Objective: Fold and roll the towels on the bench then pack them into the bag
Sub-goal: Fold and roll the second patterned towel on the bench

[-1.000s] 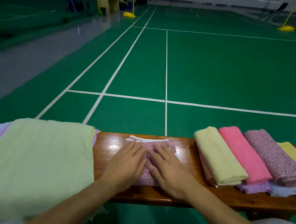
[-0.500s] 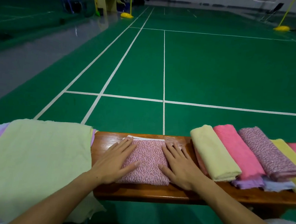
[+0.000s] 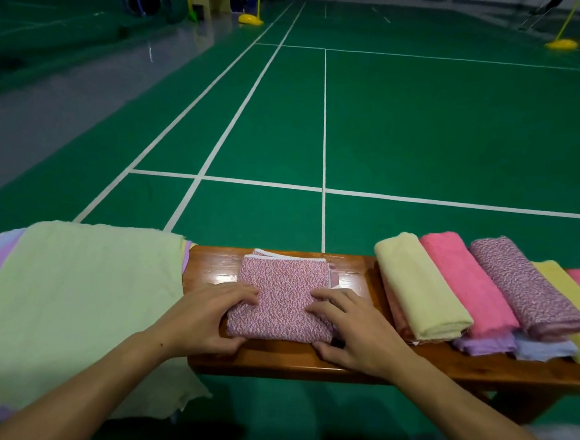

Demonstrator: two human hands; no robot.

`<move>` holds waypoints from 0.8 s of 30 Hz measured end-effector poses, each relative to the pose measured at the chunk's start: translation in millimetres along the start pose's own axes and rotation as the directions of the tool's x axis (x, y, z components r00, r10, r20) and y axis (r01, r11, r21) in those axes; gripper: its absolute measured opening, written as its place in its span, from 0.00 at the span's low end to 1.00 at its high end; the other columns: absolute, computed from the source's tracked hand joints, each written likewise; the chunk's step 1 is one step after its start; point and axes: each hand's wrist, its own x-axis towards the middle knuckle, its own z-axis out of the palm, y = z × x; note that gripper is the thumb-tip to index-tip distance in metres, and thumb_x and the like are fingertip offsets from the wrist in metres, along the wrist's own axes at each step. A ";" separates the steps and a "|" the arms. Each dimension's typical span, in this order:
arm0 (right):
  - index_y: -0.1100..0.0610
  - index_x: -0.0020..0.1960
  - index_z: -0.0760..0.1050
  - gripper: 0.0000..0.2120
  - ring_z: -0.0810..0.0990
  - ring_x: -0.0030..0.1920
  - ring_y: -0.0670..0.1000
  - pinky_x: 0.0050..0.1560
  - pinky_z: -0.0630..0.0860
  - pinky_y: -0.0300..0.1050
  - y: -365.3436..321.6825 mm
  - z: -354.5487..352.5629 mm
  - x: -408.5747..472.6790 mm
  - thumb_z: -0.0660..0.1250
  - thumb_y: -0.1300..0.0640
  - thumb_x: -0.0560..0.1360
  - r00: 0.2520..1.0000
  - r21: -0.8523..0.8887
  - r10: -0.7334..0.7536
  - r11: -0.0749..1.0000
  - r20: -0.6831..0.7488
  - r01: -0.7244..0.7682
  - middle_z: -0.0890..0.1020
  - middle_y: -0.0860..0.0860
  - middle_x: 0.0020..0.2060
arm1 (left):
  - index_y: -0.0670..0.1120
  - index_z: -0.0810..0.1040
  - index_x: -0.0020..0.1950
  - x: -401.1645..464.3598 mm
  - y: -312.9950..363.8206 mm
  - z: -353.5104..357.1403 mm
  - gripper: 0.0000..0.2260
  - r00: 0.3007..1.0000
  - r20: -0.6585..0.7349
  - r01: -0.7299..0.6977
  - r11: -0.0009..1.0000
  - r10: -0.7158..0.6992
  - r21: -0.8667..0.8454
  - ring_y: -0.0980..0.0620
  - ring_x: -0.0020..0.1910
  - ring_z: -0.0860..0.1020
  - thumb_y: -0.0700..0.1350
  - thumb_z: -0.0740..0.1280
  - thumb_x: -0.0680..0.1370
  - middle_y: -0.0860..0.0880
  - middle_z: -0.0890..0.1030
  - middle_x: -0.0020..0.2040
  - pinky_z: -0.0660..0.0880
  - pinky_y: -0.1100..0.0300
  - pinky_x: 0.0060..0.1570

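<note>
A folded pink speckled towel (image 3: 284, 288) lies in the middle of the wooden bench (image 3: 409, 364). My left hand (image 3: 206, 317) grips its near left corner, fingers curled on top and thumb under the near edge. My right hand (image 3: 353, 330) grips the near right corner the same way. To the right lie several rolled towels: pale yellow (image 3: 421, 291), pink (image 3: 466, 280), purple speckled (image 3: 527, 291), another yellow (image 3: 574, 301). No bag is in view.
A pile of flat towels, light green (image 3: 77, 301) on top of lilac and blue ones, covers the bench's left end and hangs over its front. Lilac (image 3: 482, 345) and light blue (image 3: 544, 349) cloths lie under the rolls. Green court floor stretches beyond.
Both hands slid from the towel's middle out to its sides, then back to the near corners. The fingers went from flat to curled round the near edge.
</note>
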 end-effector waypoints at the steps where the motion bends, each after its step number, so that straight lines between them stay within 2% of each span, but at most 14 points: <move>1: 0.44 0.76 0.68 0.29 0.67 0.75 0.49 0.74 0.70 0.51 -0.9 -0.4 2.1 0.63 0.34 0.78 1.000 -0.032 0.008 0.999 -0.006 -0.008 0.68 0.44 0.77 | 0.64 0.68 0.74 1.2 -0.2 -0.5 0.31 1.000 -0.003 0.000 1.000 0.000 0.012 0.59 0.76 0.69 0.67 0.69 0.73 0.63 0.70 0.78 0.67 0.60 0.75; 5: 0.46 0.76 0.67 0.28 0.70 0.74 0.53 0.75 0.70 0.54 -6.9 2.2 9.3 0.59 0.38 0.78 0.999 -0.136 0.033 0.990 -0.026 -0.036 0.71 0.48 0.76 | 0.62 0.71 0.70 6.2 0.9 -0.2 0.25 1.000 -0.024 -0.007 0.999 0.008 0.045 0.56 0.75 0.72 0.62 0.69 0.73 0.62 0.70 0.79 0.69 0.60 0.72; 9: 0.47 0.70 0.74 0.22 0.71 0.72 0.52 0.74 0.70 0.53 -6.7 4.8 12.7 0.60 0.40 0.80 0.994 -0.138 0.039 0.989 -0.099 -0.052 0.74 0.47 0.73 | 0.57 0.81 0.66 7.7 -2.4 0.5 0.20 0.994 -0.101 -0.043 0.999 0.042 -0.005 0.57 0.72 0.76 0.59 0.69 0.75 0.60 0.76 0.75 0.74 0.58 0.70; 12: 0.51 0.64 0.80 0.20 0.71 0.70 0.48 0.71 0.71 0.49 -2.9 3.3 12.2 0.63 0.42 0.79 0.981 0.040 0.081 0.996 -0.175 -0.075 0.78 0.44 0.68 | 0.53 0.84 0.61 7.7 -1.8 -1.5 0.16 0.983 -0.181 -0.051 0.993 0.032 -0.106 0.60 0.63 0.79 0.56 0.70 0.76 0.59 0.81 0.65 0.79 0.61 0.62; 15: 0.48 0.66 0.79 0.19 0.72 0.64 0.40 0.64 0.71 0.39 1.1 1.1 12.2 0.62 0.41 0.80 0.973 0.260 0.173 0.957 -0.153 -0.129 0.80 0.41 0.61 | 0.55 0.82 0.58 8.4 0.4 -5.0 0.13 0.972 -0.228 0.017 0.981 -0.061 -0.192 0.61 0.56 0.78 0.57 0.68 0.77 0.61 0.82 0.55 0.78 0.60 0.56; 18: 0.41 0.52 0.78 0.06 0.76 0.50 0.39 0.48 0.69 0.35 -1.1 -3.0 10.4 0.64 0.42 0.81 0.949 0.424 0.265 0.889 -0.171 -0.172 0.78 0.38 0.47 | 0.59 0.81 0.60 8.8 2.9 -5.9 0.15 0.957 -0.230 0.102 0.945 -0.179 -0.310 0.63 0.52 0.80 0.64 0.65 0.78 0.63 0.82 0.52 0.79 0.64 0.50; 19: 0.41 0.50 0.77 0.04 0.77 0.48 0.39 0.45 0.69 0.34 -2.6 -5.4 10.9 0.65 0.44 0.82 0.941 0.470 0.288 0.865 -0.177 -0.177 0.79 0.37 0.45 | 0.59 0.81 0.60 9.4 4.0 -5.5 0.16 0.954 -0.227 0.109 0.933 -0.195 -0.343 0.62 0.51 0.80 0.65 0.64 0.78 0.64 0.82 0.51 0.80 0.64 0.48; 21: 0.42 0.49 0.78 0.05 0.79 0.46 0.38 0.43 0.71 0.31 -5.2 -9.5 11.9 0.67 0.48 0.84 0.922 0.574 0.355 0.792 -0.155 -0.209 0.82 0.35 0.43 | 0.58 0.81 0.59 11.4 6.7 -5.0 0.16 0.947 -0.238 0.107 0.911 -0.215 -0.397 0.59 0.48 0.81 0.65 0.65 0.79 0.64 0.82 0.47 0.80 0.63 0.45; 23: 0.43 0.42 0.76 0.10 0.78 0.40 0.37 0.40 0.71 0.31 -4.7 -11.9 14.0 0.68 0.48 0.83 0.900 0.631 0.417 0.734 -0.127 -0.252 0.81 0.33 0.37 | 0.56 0.81 0.59 14.3 9.1 -4.6 0.12 0.939 -0.246 0.116 0.893 -0.242 -0.435 0.58 0.48 0.82 0.61 0.68 0.80 0.63 0.82 0.46 0.81 0.62 0.45; 24: 0.44 0.40 0.75 0.13 0.77 0.38 0.39 0.39 0.70 0.33 -3.6 -11.6 16.1 0.68 0.47 0.83 0.888 0.636 0.444 0.721 -0.117 -0.277 0.80 0.35 0.35 | 0.55 0.82 0.59 16.0 10.1 -4.5 0.10 0.933 -0.249 0.127 0.885 -0.260 -0.448 0.58 0.49 0.82 0.58 0.70 0.82 0.62 0.82 0.47 0.83 0.60 0.46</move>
